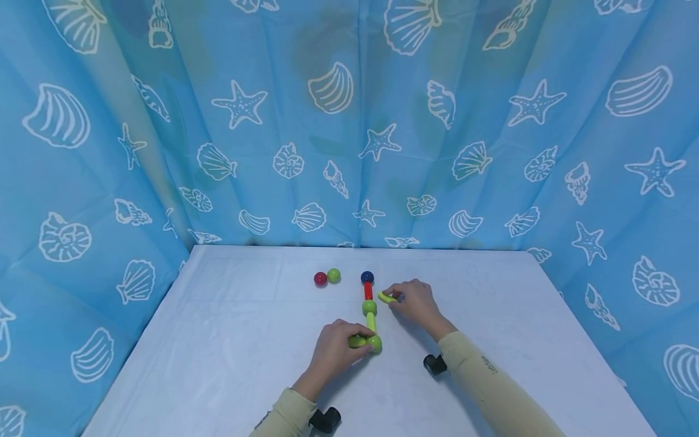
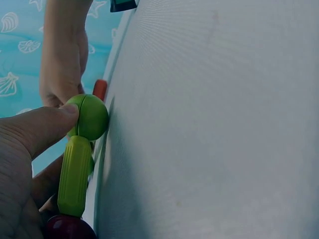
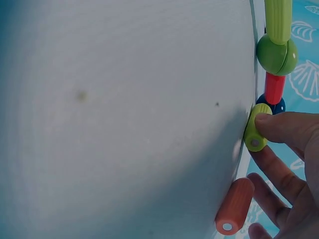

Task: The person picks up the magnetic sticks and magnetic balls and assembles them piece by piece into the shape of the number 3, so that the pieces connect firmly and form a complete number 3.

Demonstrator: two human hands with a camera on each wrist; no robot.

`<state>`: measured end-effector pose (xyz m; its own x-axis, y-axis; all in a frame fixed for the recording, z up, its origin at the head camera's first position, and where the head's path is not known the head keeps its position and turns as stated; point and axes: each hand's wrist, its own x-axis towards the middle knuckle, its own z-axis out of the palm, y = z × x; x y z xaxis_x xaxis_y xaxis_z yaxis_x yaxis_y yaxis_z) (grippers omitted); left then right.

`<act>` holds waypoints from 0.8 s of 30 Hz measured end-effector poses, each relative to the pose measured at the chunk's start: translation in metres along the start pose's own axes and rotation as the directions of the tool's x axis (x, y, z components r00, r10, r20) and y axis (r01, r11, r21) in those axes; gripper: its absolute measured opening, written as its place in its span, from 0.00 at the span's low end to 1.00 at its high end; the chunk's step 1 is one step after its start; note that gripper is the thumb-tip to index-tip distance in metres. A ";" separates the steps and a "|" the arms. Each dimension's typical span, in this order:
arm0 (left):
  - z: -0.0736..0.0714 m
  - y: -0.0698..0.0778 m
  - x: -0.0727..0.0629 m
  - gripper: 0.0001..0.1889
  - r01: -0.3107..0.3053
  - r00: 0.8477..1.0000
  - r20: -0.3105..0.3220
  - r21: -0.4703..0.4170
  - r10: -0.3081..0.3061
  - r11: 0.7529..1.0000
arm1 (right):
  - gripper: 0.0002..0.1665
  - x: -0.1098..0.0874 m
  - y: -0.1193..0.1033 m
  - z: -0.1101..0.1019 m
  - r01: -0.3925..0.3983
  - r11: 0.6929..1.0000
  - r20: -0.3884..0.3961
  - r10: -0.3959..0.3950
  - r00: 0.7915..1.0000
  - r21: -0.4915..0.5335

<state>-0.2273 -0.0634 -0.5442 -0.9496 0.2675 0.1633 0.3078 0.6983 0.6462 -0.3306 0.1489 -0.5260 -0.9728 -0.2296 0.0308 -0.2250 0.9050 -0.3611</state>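
A jointed chain of balls and rods runs along the white table. From its far end come a navy ball [image 1: 368, 277], a red rod [image 1: 368, 291], a green ball [image 1: 369, 307], a yellow-green rod [image 1: 371, 321] and a nearer green ball [image 1: 374, 344]. My left hand [image 1: 332, 352] holds this near end, its thumb on the ball; a side rod [image 2: 75, 177] leads to a dark red ball [image 2: 70, 228] under the palm. To the right of the chain, my right hand [image 1: 416, 302] pinches a loose yellow-green rod [image 3: 257, 128]. An orange-red rod [image 3: 235, 206] lies by its other fingers.
A red ball [image 1: 320, 279] and a green ball [image 1: 334, 275] sit side by side at the back, left of the chain. Behind the white table [image 1: 246, 315] hangs a blue curtain [image 1: 284, 121] with seashell prints. Dark wrist-worn devices show below both hands.
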 end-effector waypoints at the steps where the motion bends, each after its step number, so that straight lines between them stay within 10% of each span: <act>1: 0.000 0.000 0.000 0.13 0.001 1.000 -0.001 0.000 -0.001 1.000 | 0.17 -0.001 0.000 0.000 0.008 1.000 -0.004 -0.008 1.000 -0.007; 24: -0.001 0.001 -0.001 0.13 0.007 1.000 0.009 -0.004 -0.007 1.000 | 0.15 0.003 0.004 0.000 -0.010 0.994 -0.023 0.012 1.000 0.105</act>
<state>-0.2262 -0.0636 -0.5423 -0.9513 0.2684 0.1517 0.3005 0.6974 0.6506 -0.3346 0.1519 -0.5270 -0.9765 -0.2101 0.0483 -0.2087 0.8646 -0.4571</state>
